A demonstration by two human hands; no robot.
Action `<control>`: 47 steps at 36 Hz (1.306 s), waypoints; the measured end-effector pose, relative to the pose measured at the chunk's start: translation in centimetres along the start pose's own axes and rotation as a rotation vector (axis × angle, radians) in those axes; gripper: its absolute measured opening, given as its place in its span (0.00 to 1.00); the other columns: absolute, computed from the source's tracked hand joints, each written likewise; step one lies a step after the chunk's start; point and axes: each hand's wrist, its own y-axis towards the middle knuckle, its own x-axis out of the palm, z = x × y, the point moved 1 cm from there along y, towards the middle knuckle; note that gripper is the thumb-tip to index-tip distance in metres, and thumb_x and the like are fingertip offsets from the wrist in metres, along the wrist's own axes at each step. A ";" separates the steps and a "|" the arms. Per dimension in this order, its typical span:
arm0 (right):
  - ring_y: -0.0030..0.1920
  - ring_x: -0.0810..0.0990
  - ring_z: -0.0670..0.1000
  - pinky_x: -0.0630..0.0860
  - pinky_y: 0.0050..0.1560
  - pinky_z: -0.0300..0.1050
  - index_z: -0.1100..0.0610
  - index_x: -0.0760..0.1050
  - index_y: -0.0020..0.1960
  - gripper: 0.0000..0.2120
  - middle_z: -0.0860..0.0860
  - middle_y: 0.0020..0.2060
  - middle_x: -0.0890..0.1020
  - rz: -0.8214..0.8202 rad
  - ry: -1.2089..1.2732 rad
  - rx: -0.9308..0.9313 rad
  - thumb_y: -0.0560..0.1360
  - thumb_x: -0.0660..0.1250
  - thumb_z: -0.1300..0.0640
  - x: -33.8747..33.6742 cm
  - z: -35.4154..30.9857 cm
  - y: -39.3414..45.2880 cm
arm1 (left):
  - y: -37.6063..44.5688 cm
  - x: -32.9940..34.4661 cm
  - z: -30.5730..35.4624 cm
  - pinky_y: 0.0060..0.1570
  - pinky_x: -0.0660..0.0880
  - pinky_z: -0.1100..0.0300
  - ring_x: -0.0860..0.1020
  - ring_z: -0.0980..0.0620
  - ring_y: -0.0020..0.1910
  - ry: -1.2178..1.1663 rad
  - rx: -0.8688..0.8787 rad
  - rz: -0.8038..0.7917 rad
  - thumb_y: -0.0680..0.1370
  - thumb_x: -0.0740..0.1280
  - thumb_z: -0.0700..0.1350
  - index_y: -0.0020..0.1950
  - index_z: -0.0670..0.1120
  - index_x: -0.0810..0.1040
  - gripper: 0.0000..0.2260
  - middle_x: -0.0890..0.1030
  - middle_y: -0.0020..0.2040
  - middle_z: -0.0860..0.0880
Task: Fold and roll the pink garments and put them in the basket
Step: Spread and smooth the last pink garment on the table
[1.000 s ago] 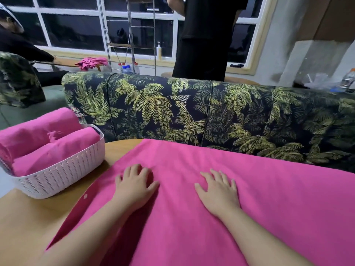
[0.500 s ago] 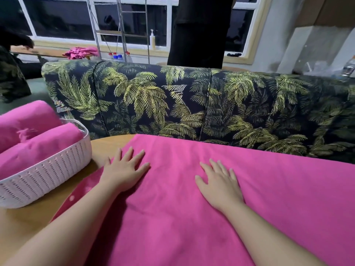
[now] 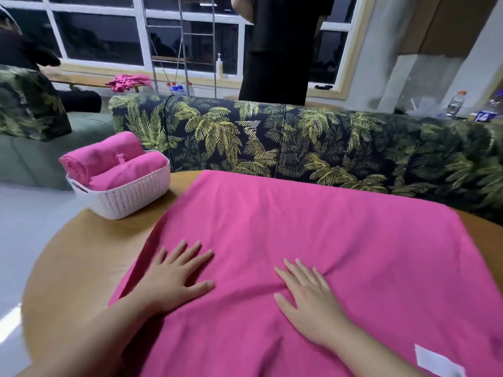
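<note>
One pink garment (image 3: 313, 240) lies spread flat over the round wooden table (image 3: 81, 254), covering most of its middle and right side and running down to the near edge. A white label (image 3: 438, 361) shows on the cloth near the table's near right edge.

Two bare hands lie on this garment, both palm down with fingers straight and slightly spread, gripping nothing. The left hand (image 3: 174, 278) rests close to the garment's left edge, towards the near left of the table. The right hand (image 3: 310, 300) rests near the middle of the cloth, with a few small creases fanning out from its fingertips. The two hands are apart, with bare pink cloth between them.

One white perforated basket (image 3: 122, 197) stands at the far left edge of the table, just beside the garment's far left corner. It holds two rolled pink garments (image 3: 109, 161) lying side by side, both rising above the rim.

Behind the table's far edge runs a sofa with a palm-leaf print (image 3: 299, 142). One person in black (image 3: 280, 47) stands behind the sofa, before the windows. One more heap of pink cloth (image 3: 128, 82) lies on a bench by the windows, and one clear bottle with an orange cap (image 3: 456, 103) stands at the far right.
</note>
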 end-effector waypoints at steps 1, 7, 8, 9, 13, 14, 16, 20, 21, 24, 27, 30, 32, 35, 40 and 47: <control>0.75 0.36 0.42 0.32 0.71 0.43 0.43 0.46 0.78 0.43 0.42 0.78 0.46 -0.003 -0.003 -0.015 0.64 0.30 0.33 0.1 -0.2 -1.5 | -1.2 0.1 0.3 0.74 0.39 0.47 0.37 0.55 0.76 0.001 -0.001 -0.001 0.51 0.27 0.83 0.74 0.68 0.43 0.52 0.42 0.78 0.58; 0.70 0.32 0.39 0.31 0.71 0.43 0.39 0.45 0.77 0.42 0.41 0.77 0.43 -0.052 -0.029 -0.058 0.65 0.31 0.27 0.1 -1.2 -7.6 | -6.0 1.1 -0.5 0.75 0.50 0.45 0.47 0.55 0.77 -0.173 -0.016 0.042 0.53 0.40 0.85 0.57 0.77 0.60 0.36 0.54 0.77 0.60; 0.70 0.32 0.39 0.31 0.71 0.43 0.38 0.45 0.77 0.44 0.41 0.77 0.43 -0.059 -0.027 -0.064 0.64 0.30 0.23 0.0 -1.3 -8.3 | -6.6 1.4 -1.2 0.74 0.53 0.46 0.49 0.55 0.77 -0.183 -0.003 0.049 0.55 0.42 0.85 0.55 0.77 0.61 0.32 0.56 0.77 0.60; 0.70 0.32 0.38 0.32 0.72 0.44 0.38 0.46 0.77 0.47 0.40 0.77 0.43 -0.068 -0.024 -0.070 0.62 0.28 0.22 -0.2 -1.4 -9.0 | -7.1 1.5 -1.8 0.74 0.55 0.47 0.52 0.55 0.77 -0.190 0.009 0.054 0.56 0.43 0.85 0.54 0.76 0.62 0.31 0.59 0.76 0.59; 0.70 0.33 0.38 0.31 0.72 0.44 0.37 0.46 0.76 0.46 0.37 0.75 0.43 -0.084 -0.002 -0.071 0.60 0.30 0.27 -0.5 -1.6 -11.0 | -9.4 1.2 -3.5 0.71 0.60 0.53 0.62 0.51 0.72 -0.249 -0.031 0.120 0.61 0.56 0.81 0.56 0.67 0.65 0.29 0.67 0.70 0.52; 0.70 0.33 0.37 0.31 0.72 0.44 0.37 0.46 0.76 0.46 0.37 0.76 0.43 -0.081 0.001 -0.072 0.59 0.30 0.27 -0.5 -1.6 -11.3 | -9.7 1.2 -3.9 0.70 0.61 0.52 0.63 0.49 0.72 -0.276 -0.076 0.175 0.65 0.63 0.75 0.58 0.63 0.69 0.27 0.68 0.69 0.48; 0.70 0.34 0.37 0.33 0.73 0.44 0.38 0.47 0.77 0.48 0.38 0.76 0.44 -0.071 0.007 -0.068 0.58 0.29 0.26 -0.3 -1.4 -11.7 | -10.1 1.5 -4.6 0.67 0.64 0.48 0.66 0.43 0.69 -0.307 -0.210 0.340 0.72 0.72 0.58 0.61 0.48 0.74 0.22 0.69 0.68 0.41; 0.71 0.37 0.36 0.35 0.74 0.44 0.37 0.49 0.76 0.49 0.37 0.77 0.46 -0.045 0.031 -0.057 0.57 0.27 0.25 -0.1 -1.2 -11.8 | -10.6 2.0 -5.5 0.59 0.68 0.45 0.72 0.35 0.59 -0.378 -0.574 0.508 0.76 0.69 0.46 0.64 0.36 0.71 0.21 0.75 0.59 0.35; 0.73 0.39 0.37 0.36 0.74 0.44 0.37 0.50 0.76 0.50 0.37 0.77 0.47 -0.041 0.038 -0.053 0.57 0.27 0.24 -0.1 -1.2 -11.8 | -10.8 1.9 -5.7 0.59 0.69 0.43 0.73 0.35 0.58 -0.427 -0.599 0.531 0.77 0.68 0.45 0.65 0.36 0.71 0.20 0.77 0.57 0.35; 0.76 0.50 0.42 0.44 0.75 0.44 0.38 0.59 0.73 0.44 0.39 0.75 0.57 -0.002 0.056 -0.016 0.64 0.35 0.22 -0.1 -1.7 -11.4 | -10.7 2.3 -5.8 0.57 0.71 0.42 0.76 0.37 0.53 -0.548 -0.570 0.538 0.77 0.67 0.40 0.64 0.39 0.70 0.16 0.80 0.52 0.38; 0.69 0.64 0.46 0.58 0.69 0.42 0.45 0.69 0.66 0.26 0.43 0.65 0.69 0.092 0.048 0.020 0.75 0.48 0.34 -0.3 -2.7 -10.3 | -10.6 2.1 -5.4 0.51 0.74 0.42 0.78 0.40 0.46 -0.639 -0.522 0.567 0.76 0.67 0.39 0.61 0.44 0.69 0.14 0.79 0.45 0.42; 0.65 0.66 0.48 0.61 0.67 0.41 0.49 0.71 0.62 0.15 0.45 0.60 0.71 0.148 0.089 -0.012 0.79 0.57 0.45 -0.3 -4.1 -9.0 | -10.9 0.5 -3.2 0.44 0.75 0.48 0.77 0.46 0.41 -0.818 -0.455 0.606 0.78 0.64 0.36 0.59 0.44 0.68 0.12 0.78 0.44 0.44; 0.67 0.64 0.47 0.58 0.69 0.40 0.50 0.70 0.65 0.16 0.45 0.63 0.69 0.156 0.122 -0.060 0.80 0.58 0.47 -0.1 -4.9 -8.4 | -10.9 -0.9 -1.3 0.37 0.74 0.55 0.75 0.50 0.40 -1.108 -0.409 0.653 0.79 0.63 0.35 0.59 0.43 0.67 0.10 0.75 0.49 0.42; 0.70 0.62 0.46 0.56 0.71 0.40 0.50 0.68 0.68 0.17 0.44 0.67 0.67 0.128 0.166 -0.113 0.80 0.57 0.48 0.5 -5.8 -8.1 | -11.0 -2.9 0.8 0.31 0.78 0.63 0.77 0.52 0.35 -1.639 -0.340 0.685 0.80 0.60 0.32 0.61 0.41 0.64 0.12 0.73 0.48 0.41; 0.70 0.63 0.45 0.53 0.71 0.40 0.48 0.69 0.68 0.20 0.43 0.67 0.68 0.131 0.167 -0.126 0.79 0.52 0.45 1.1 -5.9 -8.4 | -11.8 -2.2 2.1 0.40 0.80 0.59 0.82 0.50 0.42 -1.622 -0.003 0.268 0.60 0.76 0.30 0.66 0.49 0.68 0.38 0.78 0.55 0.40; 0.71 0.61 0.44 0.51 0.72 0.39 0.47 0.67 0.69 0.23 0.42 0.70 0.66 0.142 0.157 -0.130 0.78 0.48 0.43 1.0 -6.0 -8.7 | -11.0 1.5 2.5 0.68 0.68 0.60 0.72 0.66 0.63 -0.837 0.033 0.279 0.74 0.72 0.43 0.66 0.74 0.56 0.36 0.75 0.63 0.56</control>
